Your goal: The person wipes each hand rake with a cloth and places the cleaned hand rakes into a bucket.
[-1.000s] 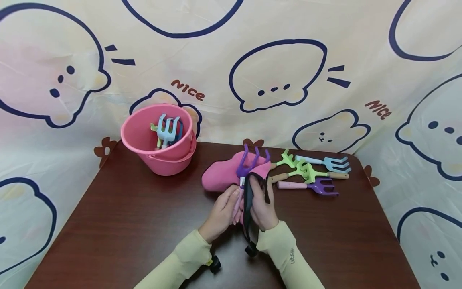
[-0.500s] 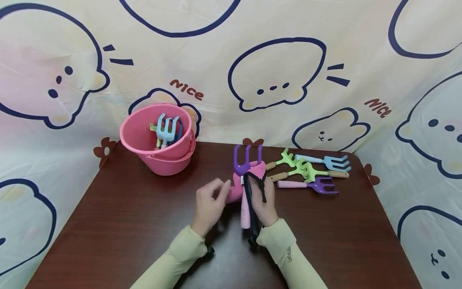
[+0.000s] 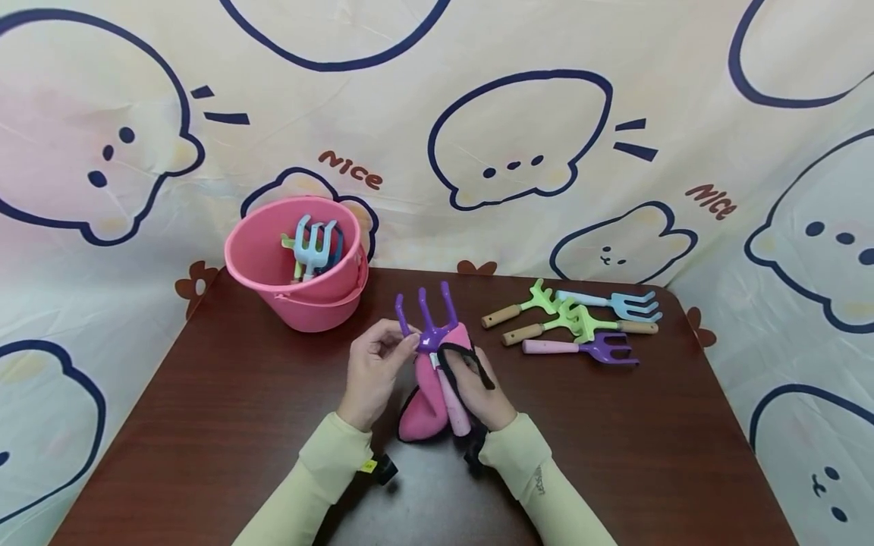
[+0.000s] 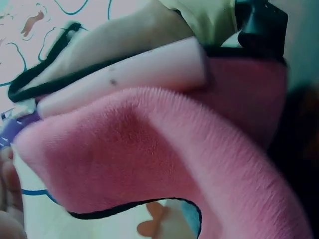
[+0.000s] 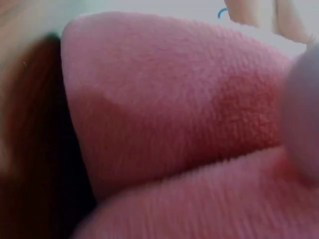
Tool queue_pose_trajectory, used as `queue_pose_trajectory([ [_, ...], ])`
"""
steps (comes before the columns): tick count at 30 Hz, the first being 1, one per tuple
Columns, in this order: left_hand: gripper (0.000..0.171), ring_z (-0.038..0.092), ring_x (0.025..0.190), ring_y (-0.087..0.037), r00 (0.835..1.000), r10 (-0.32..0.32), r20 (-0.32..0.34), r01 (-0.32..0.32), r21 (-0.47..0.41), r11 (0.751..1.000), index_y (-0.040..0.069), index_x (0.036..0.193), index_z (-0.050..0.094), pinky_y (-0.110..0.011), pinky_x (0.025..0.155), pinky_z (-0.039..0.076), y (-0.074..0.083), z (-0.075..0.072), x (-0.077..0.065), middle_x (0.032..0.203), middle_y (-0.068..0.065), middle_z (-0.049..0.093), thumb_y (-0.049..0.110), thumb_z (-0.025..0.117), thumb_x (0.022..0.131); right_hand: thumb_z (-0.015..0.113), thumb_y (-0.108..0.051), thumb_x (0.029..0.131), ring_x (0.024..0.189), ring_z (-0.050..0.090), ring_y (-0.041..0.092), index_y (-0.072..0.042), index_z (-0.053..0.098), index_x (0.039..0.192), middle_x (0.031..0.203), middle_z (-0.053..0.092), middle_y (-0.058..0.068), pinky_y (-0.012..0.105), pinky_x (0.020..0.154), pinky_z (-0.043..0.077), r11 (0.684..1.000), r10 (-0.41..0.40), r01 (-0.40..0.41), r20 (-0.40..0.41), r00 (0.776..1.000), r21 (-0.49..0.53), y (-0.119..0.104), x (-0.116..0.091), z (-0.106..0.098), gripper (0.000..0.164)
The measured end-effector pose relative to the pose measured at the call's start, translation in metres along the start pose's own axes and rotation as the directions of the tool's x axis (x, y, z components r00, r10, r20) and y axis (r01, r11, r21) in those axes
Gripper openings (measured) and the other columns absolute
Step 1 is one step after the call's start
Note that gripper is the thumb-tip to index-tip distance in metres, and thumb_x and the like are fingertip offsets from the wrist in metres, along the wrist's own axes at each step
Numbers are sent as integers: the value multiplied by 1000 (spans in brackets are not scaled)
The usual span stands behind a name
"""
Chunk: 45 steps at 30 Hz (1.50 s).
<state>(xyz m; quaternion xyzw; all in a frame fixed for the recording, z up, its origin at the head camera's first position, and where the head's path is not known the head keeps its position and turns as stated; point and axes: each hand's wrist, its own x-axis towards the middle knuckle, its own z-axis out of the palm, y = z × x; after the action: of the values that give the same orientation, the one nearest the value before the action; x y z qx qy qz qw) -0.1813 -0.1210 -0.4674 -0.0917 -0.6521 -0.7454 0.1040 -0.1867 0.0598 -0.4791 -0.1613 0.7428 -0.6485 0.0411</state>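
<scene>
A purple three-pronged garden hand fork (image 3: 430,339) with a pink handle stands tilted in front of me, prongs pointing away. My right hand (image 3: 486,394) grips a fuzzy pink cloth (image 3: 426,409) with black edging, bunched against the fork's neck and handle. At the prongs' left side my left hand (image 3: 372,371) pinches the fork head with thumb and fingers. The left wrist view shows the fork's pink handle (image 4: 134,74) lying along the cloth. Pink cloth (image 5: 174,89) fills most of the right wrist view, and the right fingers are largely hidden there.
Two stacked pink buckets (image 3: 300,296) stand at the back left, with light blue (image 3: 314,250), green and dark blue tools inside. To the right lie several small garden tools: green rakes (image 3: 561,317), a light blue rake (image 3: 631,307) and a purple fork (image 3: 608,349).
The fork has tilted left and come a little nearer. My left hand released the handle, moved left with the cloth, then took the fork head. The cloth now hangs down toward me.
</scene>
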Motion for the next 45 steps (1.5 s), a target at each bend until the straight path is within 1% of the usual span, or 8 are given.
queue_pose_trajectory([
  [7,10,66,80,-15,991,120,-64,-118,35,992,-8,103,70,-25,73,54,7,-1,-4,90,2,74,-1,69,97,48,-38,109,95,55,5,6,55,122,106,59,13,23,92,44,999,24,-32,236,971,30,4,-4,0,47],
  [14,13,65,80,-12,980,123,-154,-126,-9,992,-11,102,69,-25,72,53,9,1,-2,90,3,73,0,70,96,52,-25,110,87,58,6,5,61,115,95,63,11,24,84,49,991,-136,131,231,963,38,4,-1,8,31],
  [18,14,64,80,-12,971,136,-194,-145,-34,989,-13,102,68,-25,73,52,11,1,-2,90,3,74,0,70,96,51,-28,110,78,54,6,-2,61,103,84,57,1,23,77,47,989,-142,146,219,965,-4,4,-2,8,29],
  [27,19,65,82,-14,936,168,-308,-212,-115,970,-15,108,66,-24,77,54,23,-11,4,94,-2,74,1,68,98,52,-25,109,82,56,9,-8,54,122,91,59,3,25,80,50,975,-192,217,325,926,-40,6,2,6,21],
  [31,18,63,79,-15,878,214,-428,-327,-211,921,-16,107,65,-25,76,55,29,-21,12,91,-4,72,-1,67,98,55,-24,108,88,59,10,-10,54,128,95,61,1,28,87,51,955,-199,261,354,914,-138,5,7,-5,25],
  [36,14,64,77,-20,751,201,-629,-477,-307,823,-12,101,65,-28,75,57,40,-43,23,95,-14,71,-1,70,95,58,-17,107,68,56,5,-11,63,108,75,59,-3,26,70,51,908,-205,277,243,948,-314,12,13,-35,8],
  [41,30,67,78,-25,612,117,-782,-495,-263,828,-8,105,65,-33,82,59,52,-75,32,99,-21,70,10,81,88,58,-17,106,75,57,10,-5,62,109,81,61,4,28,75,49,932,-174,182,55,983,-314,13,14,-52,13],
  [45,43,69,83,-26,567,25,-823,-449,-285,847,-7,109,66,-35,90,59,53,-99,35,111,-23,71,17,89,81,58,-22,107,86,55,17,-6,62,110,86,57,5,29,82,46,961,-121,117,1,993,-252,13,15,-53,16],
])
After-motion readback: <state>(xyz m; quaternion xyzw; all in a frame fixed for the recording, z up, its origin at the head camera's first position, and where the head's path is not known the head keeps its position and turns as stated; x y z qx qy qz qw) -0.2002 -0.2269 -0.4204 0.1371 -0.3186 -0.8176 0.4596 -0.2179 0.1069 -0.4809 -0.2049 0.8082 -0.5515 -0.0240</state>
